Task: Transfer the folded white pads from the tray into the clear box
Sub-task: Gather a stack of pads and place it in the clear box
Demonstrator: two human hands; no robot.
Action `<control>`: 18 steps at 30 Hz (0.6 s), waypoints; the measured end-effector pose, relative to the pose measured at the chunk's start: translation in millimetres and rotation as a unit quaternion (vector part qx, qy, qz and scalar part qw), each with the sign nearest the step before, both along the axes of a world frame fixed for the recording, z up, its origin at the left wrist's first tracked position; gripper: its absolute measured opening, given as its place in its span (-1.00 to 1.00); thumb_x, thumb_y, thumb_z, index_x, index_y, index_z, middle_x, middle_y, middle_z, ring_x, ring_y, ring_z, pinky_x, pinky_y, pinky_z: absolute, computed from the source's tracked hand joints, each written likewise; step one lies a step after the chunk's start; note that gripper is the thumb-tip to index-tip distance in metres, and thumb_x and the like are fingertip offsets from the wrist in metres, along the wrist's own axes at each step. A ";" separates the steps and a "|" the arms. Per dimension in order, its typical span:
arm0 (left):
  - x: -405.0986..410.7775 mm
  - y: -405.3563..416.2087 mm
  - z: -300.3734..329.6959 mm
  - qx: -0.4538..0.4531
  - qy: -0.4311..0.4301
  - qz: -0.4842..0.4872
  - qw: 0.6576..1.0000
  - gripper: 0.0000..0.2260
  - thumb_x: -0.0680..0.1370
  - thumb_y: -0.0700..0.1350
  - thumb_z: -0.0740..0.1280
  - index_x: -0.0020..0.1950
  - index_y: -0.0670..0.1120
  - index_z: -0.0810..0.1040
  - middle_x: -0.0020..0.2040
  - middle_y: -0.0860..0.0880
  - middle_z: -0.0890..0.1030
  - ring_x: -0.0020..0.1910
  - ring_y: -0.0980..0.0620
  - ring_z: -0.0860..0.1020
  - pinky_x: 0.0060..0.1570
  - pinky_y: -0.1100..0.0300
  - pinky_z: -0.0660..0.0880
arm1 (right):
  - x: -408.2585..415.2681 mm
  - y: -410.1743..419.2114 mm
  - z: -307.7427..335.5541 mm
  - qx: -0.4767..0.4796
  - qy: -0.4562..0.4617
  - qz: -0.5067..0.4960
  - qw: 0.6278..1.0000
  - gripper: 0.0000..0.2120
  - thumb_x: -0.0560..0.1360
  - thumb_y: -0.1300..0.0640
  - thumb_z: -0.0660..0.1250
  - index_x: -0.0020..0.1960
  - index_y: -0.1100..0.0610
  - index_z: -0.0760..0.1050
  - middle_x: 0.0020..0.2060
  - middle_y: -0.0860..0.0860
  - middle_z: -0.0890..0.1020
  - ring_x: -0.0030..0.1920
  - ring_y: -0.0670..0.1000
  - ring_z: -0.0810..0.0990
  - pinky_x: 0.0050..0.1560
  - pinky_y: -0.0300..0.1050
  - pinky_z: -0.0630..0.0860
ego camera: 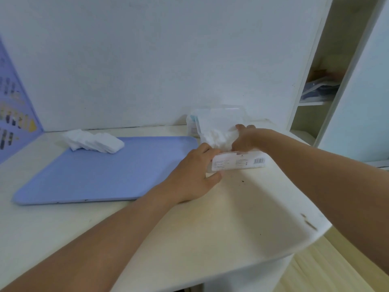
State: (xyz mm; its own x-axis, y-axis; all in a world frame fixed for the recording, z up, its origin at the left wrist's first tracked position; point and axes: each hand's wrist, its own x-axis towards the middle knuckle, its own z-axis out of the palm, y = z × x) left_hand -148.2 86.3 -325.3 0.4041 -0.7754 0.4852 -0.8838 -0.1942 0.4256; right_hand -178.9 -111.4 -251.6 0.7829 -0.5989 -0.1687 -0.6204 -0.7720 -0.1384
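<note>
A clear box [237,161] with a white label on its near side stands on the table right of the blue tray [88,171], its clear lid [221,119] raised at the back. My left hand [197,169] grips the box's near left corner. My right hand [245,138] reaches into the box and presses on white pads [219,137] inside it. A fanned row of folded white pads [94,142] lies on the tray's far left corner.
A small white container [192,127] stands behind the box against the wall. A purple poster [14,110] leans at the left. A shelf unit [322,81] rises at the right. The table's right edge [311,234] drops to a wooden floor.
</note>
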 end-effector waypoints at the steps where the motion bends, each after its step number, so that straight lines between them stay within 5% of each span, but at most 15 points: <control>1: 1.9 0.3 -1.2 0.005 0.000 -0.001 1.000 -0.57 0.56 0.02 0.37 0.42 0.05 0.43 0.05 0.12 0.40 -0.11 0.18 0.43 -0.15 0.35 0.38 | 0.6 3.2 -1.2 0.005 -0.015 0.004 1.000 -0.23 0.47 0.05 0.31 0.59 -0.11 0.04 0.44 0.12 0.24 0.40 0.27 0.32 0.34 0.14 0.38; 4: 3.9 4.7 -1.9 -0.005 0.034 -0.001 0.999 -0.53 0.57 -0.01 0.38 0.46 0.04 0.38 0.16 0.09 0.42 0.09 0.05 0.46 0.04 0.15 0.50 | -3.7 9.1 -2.9 0.027 -0.041 0.014 0.999 -0.15 0.45 -0.06 0.33 0.61 -0.13 -0.04 0.56 0.09 0.12 0.55 0.22 0.07 0.43 0.21 0.25; 8: 5.4 24.6 27.2 -0.132 0.179 0.033 0.975 -0.60 0.57 -0.06 0.42 0.40 0.05 0.46 0.26 0.10 0.44 0.12 0.11 0.52 -0.01 0.39 0.45 | -16.2 21.2 26.6 0.059 -0.124 0.017 0.990 0.14 0.26 -0.29 0.45 0.64 -0.09 -0.11 0.63 0.07 -0.05 0.62 0.19 -0.13 0.51 0.36 0.09; 10: 21.5 50.3 51.8 -0.204 0.233 0.079 0.947 -0.79 0.55 -0.07 0.43 0.18 0.09 0.58 0.09 0.09 0.57 -0.03 0.08 0.60 -0.13 0.28 0.52 | -12.4 50.4 47.0 -0.010 -0.250 0.070 0.966 -0.01 0.37 -0.22 0.48 0.62 -0.02 0.03 0.61 0.10 0.09 0.61 0.16 0.03 0.51 0.29 0.14; 12: 48.1 87.4 69.7 -0.201 0.205 0.158 0.945 -0.89 0.53 -0.10 0.41 0.02 0.07 0.64 -0.12 0.09 0.62 -0.13 0.02 0.61 -0.17 0.15 0.53 | 1.2 98.6 56.0 0.006 -0.364 0.153 0.919 -0.28 0.42 -0.11 0.48 0.49 0.02 0.31 0.39 0.09 0.46 0.39 0.10 0.44 0.36 0.08 0.41; 15: 82.6 154.6 66.9 -0.117 0.104 0.332 0.930 -0.80 0.49 -0.22 0.35 0.08 -0.03 0.63 -0.09 0.03 0.62 -0.05 -0.06 0.60 -0.02 0.10 0.53 | 42.5 175.2 40.7 0.070 -0.311 0.255 0.913 -0.57 0.38 -0.09 0.53 0.17 0.07 0.57 0.02 0.02 0.66 0.00 0.01 0.63 0.07 -0.07 0.56; 18: 106.8 213.7 39.4 -0.095 0.084 0.436 0.891 -0.66 0.52 -0.23 0.34 0.31 -0.09 0.51 0.25 -0.14 0.51 0.19 -0.19 0.51 0.10 0.01 0.47 | 94.3 223.8 9.4 0.088 -0.236 0.282 0.926 -0.42 0.36 -0.07 0.55 0.28 0.14 0.50 0.12 0.08 0.62 0.09 0.10 0.60 0.12 0.01 0.57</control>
State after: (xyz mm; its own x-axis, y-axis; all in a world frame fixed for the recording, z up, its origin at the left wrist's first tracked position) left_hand -41.3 300.0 -285.9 0.8925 -0.0418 0.4491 -0.3522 -0.6865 0.6362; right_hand -84.5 112.4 -242.2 0.9739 -0.0680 0.2166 0.0365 -0.8948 -0.4450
